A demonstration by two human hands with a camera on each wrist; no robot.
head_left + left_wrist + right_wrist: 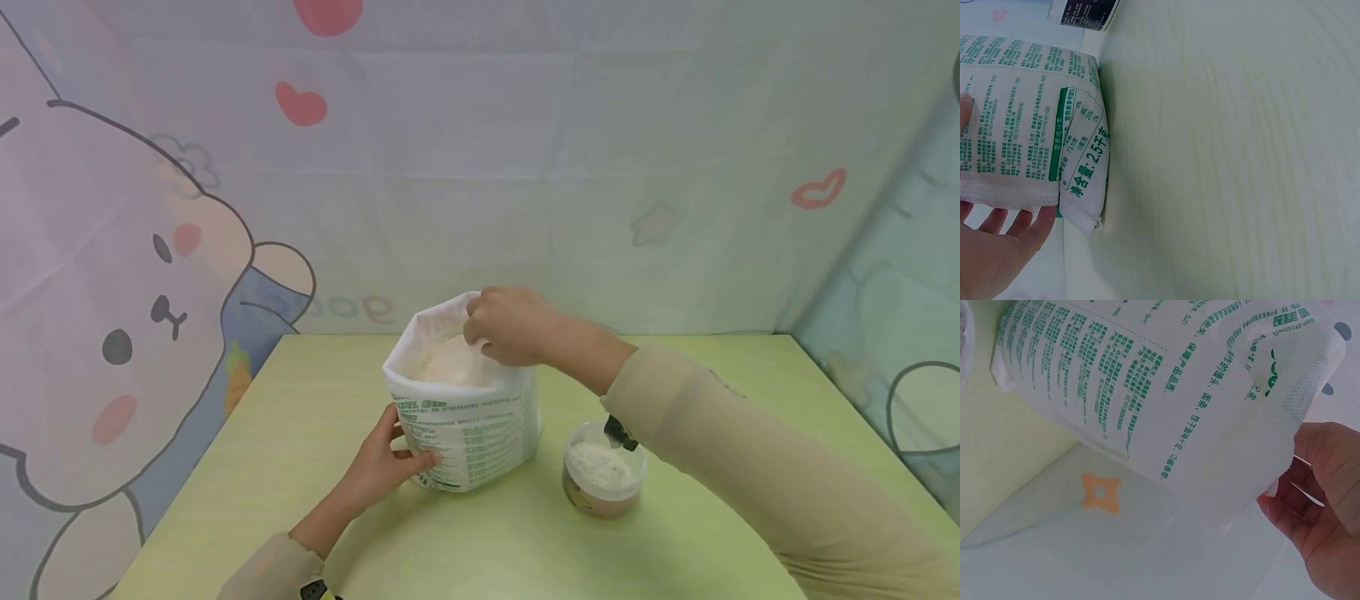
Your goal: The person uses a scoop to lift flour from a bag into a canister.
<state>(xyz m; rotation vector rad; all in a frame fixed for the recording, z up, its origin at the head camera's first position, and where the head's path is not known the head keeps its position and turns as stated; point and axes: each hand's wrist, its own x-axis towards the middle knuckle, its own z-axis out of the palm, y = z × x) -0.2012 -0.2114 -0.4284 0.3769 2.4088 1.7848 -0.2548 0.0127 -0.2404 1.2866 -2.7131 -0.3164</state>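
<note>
A white flour bag (472, 433) with green print stands upright on the table, its top wide open and white flour (448, 362) inside. My left hand (380, 467) holds the bag low on its left side, thumb on the front. In the left wrist view the fingers of that left hand (1007, 250) lie against the bag's side. At the right part of the rim, my right hand (510, 325) has its fingers curled. The right wrist view shows this right hand (1329, 506) pinching the bag's upper edge (1285, 450); its fingertips are partly hidden.
To the right of the bag stands a round clear tub (602, 497) with white powder in it, under the right forearm. Both stand on a pale yellow-green table (270, 442). A printed cloth backdrop (480, 167) rises behind the table's far edge.
</note>
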